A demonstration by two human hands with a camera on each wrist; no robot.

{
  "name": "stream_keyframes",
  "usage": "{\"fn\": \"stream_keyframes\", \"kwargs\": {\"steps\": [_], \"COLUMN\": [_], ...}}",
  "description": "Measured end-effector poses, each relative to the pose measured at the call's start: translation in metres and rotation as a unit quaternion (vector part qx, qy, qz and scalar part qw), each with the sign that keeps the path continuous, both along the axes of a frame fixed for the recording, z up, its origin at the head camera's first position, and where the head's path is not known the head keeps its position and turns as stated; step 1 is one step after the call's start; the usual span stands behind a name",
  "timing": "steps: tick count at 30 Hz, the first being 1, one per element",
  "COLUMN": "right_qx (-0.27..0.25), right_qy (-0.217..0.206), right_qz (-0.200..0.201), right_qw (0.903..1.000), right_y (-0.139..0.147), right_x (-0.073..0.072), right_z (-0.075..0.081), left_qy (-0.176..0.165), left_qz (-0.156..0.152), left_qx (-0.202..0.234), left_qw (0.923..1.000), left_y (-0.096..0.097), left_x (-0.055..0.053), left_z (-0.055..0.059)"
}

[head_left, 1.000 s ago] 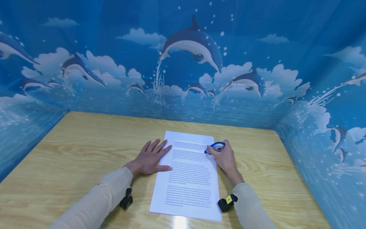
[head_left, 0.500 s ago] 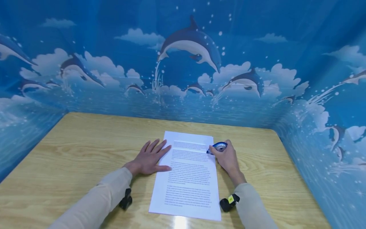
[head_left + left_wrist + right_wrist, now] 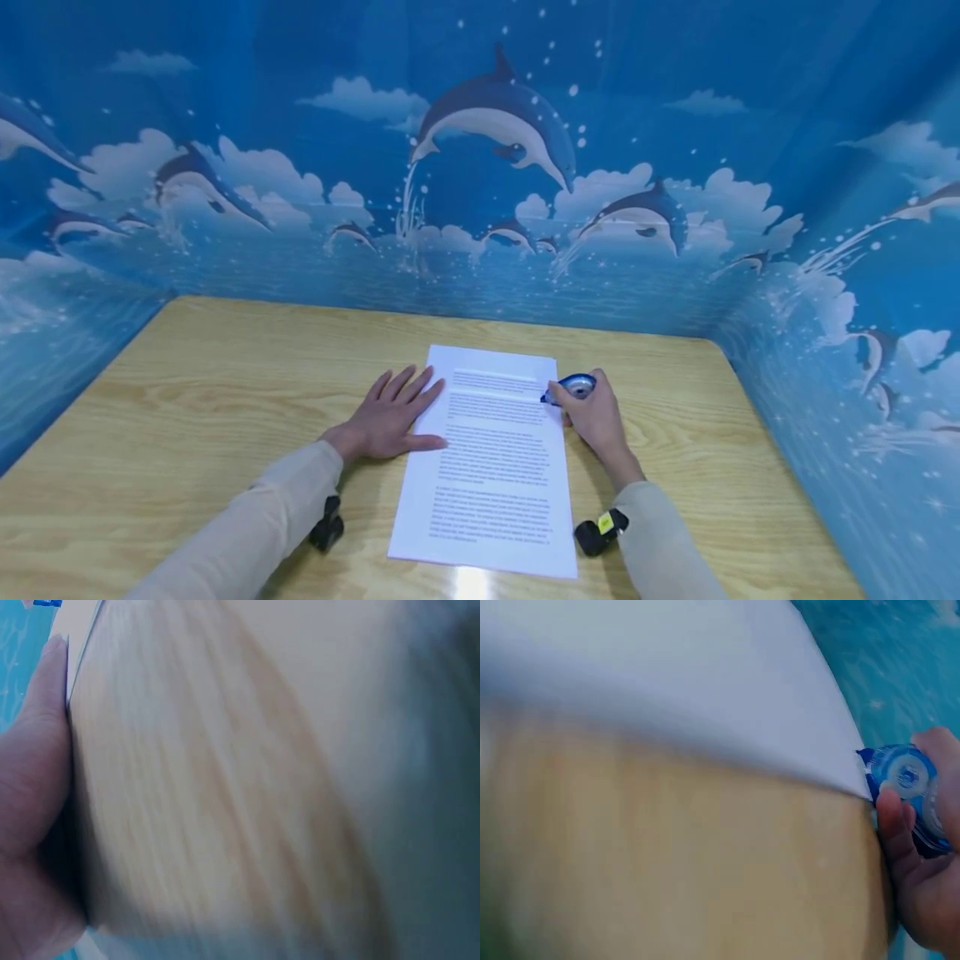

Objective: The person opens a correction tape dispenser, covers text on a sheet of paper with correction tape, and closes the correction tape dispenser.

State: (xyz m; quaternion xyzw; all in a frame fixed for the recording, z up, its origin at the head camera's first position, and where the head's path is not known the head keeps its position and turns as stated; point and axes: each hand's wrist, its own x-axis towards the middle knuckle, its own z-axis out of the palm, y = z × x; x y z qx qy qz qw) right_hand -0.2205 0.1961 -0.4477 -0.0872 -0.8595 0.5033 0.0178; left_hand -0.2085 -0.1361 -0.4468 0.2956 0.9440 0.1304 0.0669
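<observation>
A stack of printed paper [image 3: 487, 458] lies on the wood-grain table, its lines of text running across it. My left hand [image 3: 390, 421] rests with fingers spread over the sheet's left edge, thumb and fingertips on the paper. In the left wrist view part of that hand [image 3: 34, 772] shows at the left side. My right hand [image 3: 596, 417] grips a blue correction tape dispenser [image 3: 577, 385] at the paper's upper right edge, its tip over the end of a text line. The right wrist view shows the correction tape [image 3: 904, 780] between thumb and fingers.
The wooden table [image 3: 247, 375] reaches back to a blue curtain [image 3: 465, 275] printed with dolphins, which also stands along both sides. A black wrist camera [image 3: 327, 523] is on the left sleeve, another wrist camera [image 3: 600, 532] on the right.
The right hand with the correction tape has shifted slightly right from one second ago, then stayed nearly in place. The left hand keeps its position on the paper.
</observation>
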Motion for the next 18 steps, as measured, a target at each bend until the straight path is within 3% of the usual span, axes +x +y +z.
{"fn": "stream_keyframes", "kwargs": {"steps": [3,8,15,18], "right_qx": [-0.063,-0.188,-0.342,-0.362], "right_qy": [-0.018,-0.050,-0.071,-0.076], "right_qz": [-0.024,-0.054,-0.015,-0.001], "right_qw": [0.9976,0.9794,0.9369,0.9289], "right_y": [0.004,0.008,0.004,-0.001], "right_x": [0.000,0.000,0.011,0.016], "right_z": [-0.001,0.005,0.021,0.027], "left_qy": [-0.001,-0.015,0.019,0.030], "left_qz": [0.001,0.018,0.017,0.015], "left_qx": [0.021,0.075,0.096,0.097], "left_qw": [0.9998,0.9969,0.9951,0.9947], "left_y": [-0.002,-0.007,-0.004,-0.003], "left_x": [0.001,0.001,0.000,0.001], "left_z": [0.001,0.006,0.026,0.037]}}
